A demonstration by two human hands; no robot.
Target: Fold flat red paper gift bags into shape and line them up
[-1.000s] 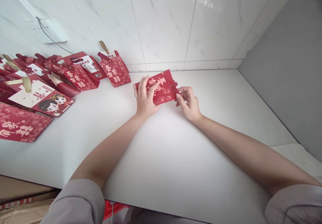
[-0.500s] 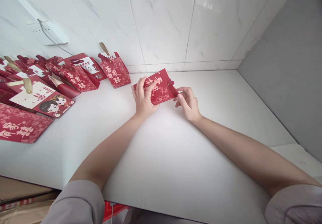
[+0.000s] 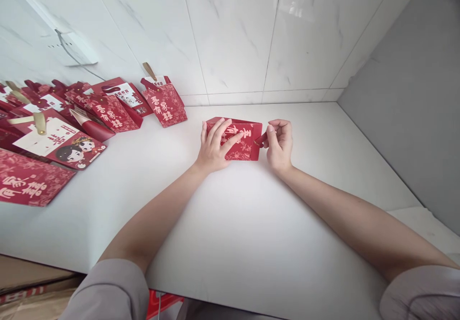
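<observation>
A red gift box (image 3: 244, 150) with pink flowers and pale Chinese characters lies on its side on the white table. Across its printed face my left hand (image 3: 211, 153) rests with the fingers spread. At the box's right end, my right hand (image 3: 280, 145) is closed in a pinch on a dark red strap (image 3: 261, 139). The strap's far end is hidden by the fingers. Whether my left thumb is tucked under the box edge cannot be seen.
One similar red box (image 3: 164, 107) with a gold strap stands by the tiled wall (image 3: 233, 37). Several more boxes, including one with cartoon figures (image 3: 77, 150), crowd the left side. A socket (image 3: 74, 48) with a grey cable is on the wall. Cardboard (image 3: 32, 277) lies below the table's left edge.
The box has turned flatter and shifted right and nearer to me. My left hand followed it, and my right hand moved slightly right and away, now pinching the strap clear of the box end.
</observation>
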